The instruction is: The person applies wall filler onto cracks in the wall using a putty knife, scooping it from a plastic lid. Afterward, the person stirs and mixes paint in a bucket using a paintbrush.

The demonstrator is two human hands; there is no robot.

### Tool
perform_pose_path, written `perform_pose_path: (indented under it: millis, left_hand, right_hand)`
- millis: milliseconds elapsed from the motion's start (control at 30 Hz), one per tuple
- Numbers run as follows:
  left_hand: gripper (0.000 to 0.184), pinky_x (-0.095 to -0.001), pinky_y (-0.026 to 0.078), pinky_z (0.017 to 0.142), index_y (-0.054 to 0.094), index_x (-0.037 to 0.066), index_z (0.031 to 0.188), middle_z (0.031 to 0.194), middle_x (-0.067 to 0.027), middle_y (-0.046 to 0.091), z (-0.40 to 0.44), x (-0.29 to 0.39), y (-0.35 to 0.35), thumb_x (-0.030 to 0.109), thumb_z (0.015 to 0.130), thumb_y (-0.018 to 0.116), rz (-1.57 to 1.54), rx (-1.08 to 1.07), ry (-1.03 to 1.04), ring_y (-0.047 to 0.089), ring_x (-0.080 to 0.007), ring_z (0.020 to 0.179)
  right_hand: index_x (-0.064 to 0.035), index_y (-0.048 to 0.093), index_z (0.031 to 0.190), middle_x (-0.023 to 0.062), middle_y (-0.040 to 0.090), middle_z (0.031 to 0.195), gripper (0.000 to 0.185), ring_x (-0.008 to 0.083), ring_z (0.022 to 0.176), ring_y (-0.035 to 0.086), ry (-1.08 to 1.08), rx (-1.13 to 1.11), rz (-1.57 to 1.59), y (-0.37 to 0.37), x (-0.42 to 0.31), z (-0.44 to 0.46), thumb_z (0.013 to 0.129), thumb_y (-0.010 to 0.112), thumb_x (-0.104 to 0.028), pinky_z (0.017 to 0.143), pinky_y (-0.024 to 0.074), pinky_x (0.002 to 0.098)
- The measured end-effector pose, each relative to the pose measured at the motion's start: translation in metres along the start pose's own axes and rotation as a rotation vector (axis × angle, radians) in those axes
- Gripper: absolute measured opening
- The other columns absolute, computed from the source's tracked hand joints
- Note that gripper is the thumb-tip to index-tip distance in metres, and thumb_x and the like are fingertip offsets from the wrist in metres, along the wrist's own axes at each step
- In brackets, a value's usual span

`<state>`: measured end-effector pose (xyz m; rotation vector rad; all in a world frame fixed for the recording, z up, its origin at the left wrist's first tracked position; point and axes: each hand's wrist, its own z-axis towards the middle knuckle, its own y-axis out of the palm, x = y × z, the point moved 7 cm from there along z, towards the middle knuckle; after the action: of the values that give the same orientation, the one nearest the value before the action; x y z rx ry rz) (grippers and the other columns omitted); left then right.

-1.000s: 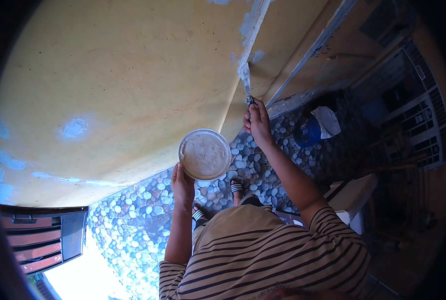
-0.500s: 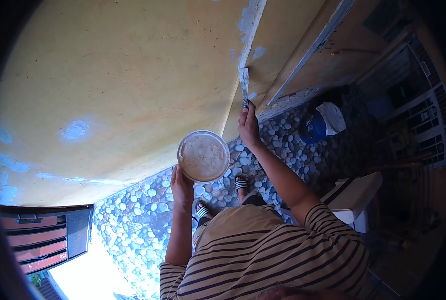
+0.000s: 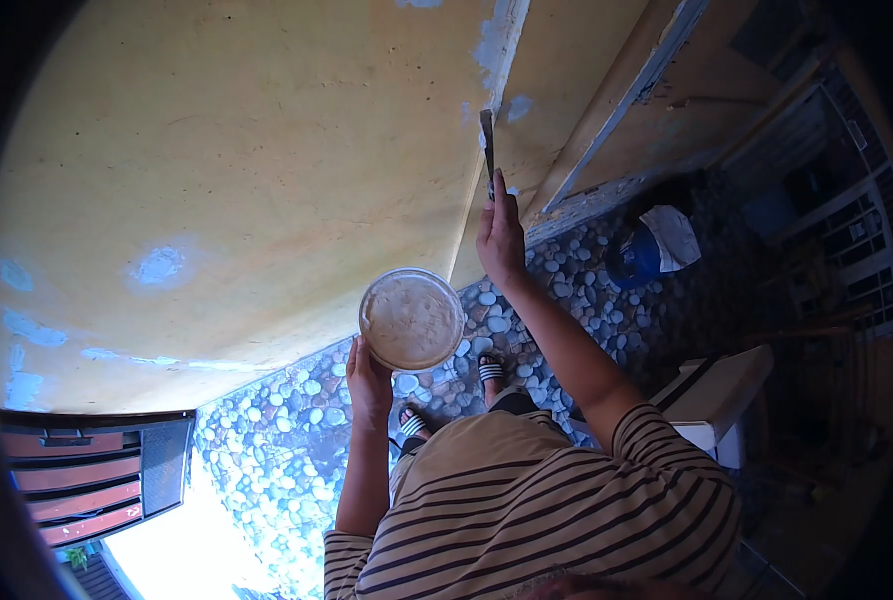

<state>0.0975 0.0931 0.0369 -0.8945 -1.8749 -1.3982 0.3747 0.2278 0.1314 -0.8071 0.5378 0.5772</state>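
In my right hand (image 3: 504,240) is a putty knife (image 3: 488,140), its blade raised to the corner edge of the yellow wall (image 3: 267,150). The blade appears dark and seen nearly edge-on; whether it touches the edge is hard to tell. White filler (image 3: 504,60) covers the upper stretch of that edge. My left hand (image 3: 369,385) grips the rim of a round tub lid (image 3: 412,320) that carries a spread of pale putty. The lid is held level in front of me, below the knife.
Patches of filler (image 3: 157,265) dot the wall. Pebble-patterned flooring (image 3: 297,440) lies under my sandalled feet. A blue bucket (image 3: 635,258) with a pale sheet over it stands right by the wall. A white box-like object (image 3: 717,400) is at my right, a slatted red-brown object (image 3: 82,475) at left.
My right hand has moved slightly up along the edge, and the putty knife has turned so its blade looks dark instead of white. The lid stays almost in place.
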Motion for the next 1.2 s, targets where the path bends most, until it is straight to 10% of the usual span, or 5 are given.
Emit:
perform_pose_path:
  millis: [533, 733, 800, 1200]
  left_hand:
    - [0.029, -0.0318, 0.056, 0.087, 0.057, -0.001, 0.121, 0.115, -0.0104, 0.064, -0.005, -0.009, -0.021, 0.022, 0.107, 0.045, -0.160, 0.152, -0.106, 0.064, -0.0181, 0.104]
    - [0.028, -0.0300, 0.055, 0.086, 0.058, 0.000, 0.119, 0.113, -0.0092, 0.064, -0.005, 0.007, -0.010, 0.022, 0.107, 0.046, 0.553, 0.009, 0.183, 0.064, -0.0168, 0.103]
    - [0.028, -0.0289, 0.054, 0.085, 0.058, 0.000, 0.119, 0.113, -0.0087, 0.064, -0.003, -0.012, -0.012, 0.022, 0.107, 0.045, -0.134, 0.097, -0.133, 0.064, -0.0161, 0.103]
    - [0.029, -0.0268, 0.052, 0.085, 0.059, 0.000, 0.117, 0.110, -0.0075, 0.064, -0.001, -0.004, -0.014, 0.022, 0.107, 0.043, 0.169, 0.025, 0.004, 0.062, -0.0135, 0.099]
  right_hand:
    - [-0.0096, 0.024, 0.157, 0.0168, 0.052, 0.094, 0.067, 0.0350, 0.078, 0.059, -0.094, -0.101, -0.064, 0.039, 0.062, -0.054, 0.097, 0.052, -0.004, 0.068, 0.0516, 0.0434]
    - [-0.0099, 0.027, 0.156, 0.0176, 0.053, 0.094, 0.066, 0.0365, 0.079, 0.060, -0.164, 0.002, -0.086, 0.007, 0.012, 0.013, 0.095, 0.052, -0.002, 0.068, 0.0517, 0.0447]
    - [-0.0098, 0.028, 0.156, 0.0179, 0.054, 0.095, 0.066, 0.0368, 0.079, 0.060, -0.151, -0.013, -0.120, 0.013, 0.018, 0.010, 0.095, 0.053, -0.002, 0.067, 0.0520, 0.0450]
    - [-0.0119, 0.030, 0.154, 0.0180, 0.056, 0.096, 0.064, 0.0369, 0.078, 0.062, -0.047, -0.189, -0.151, 0.020, 0.040, -0.041, 0.095, 0.054, -0.006, 0.066, 0.0534, 0.0452]
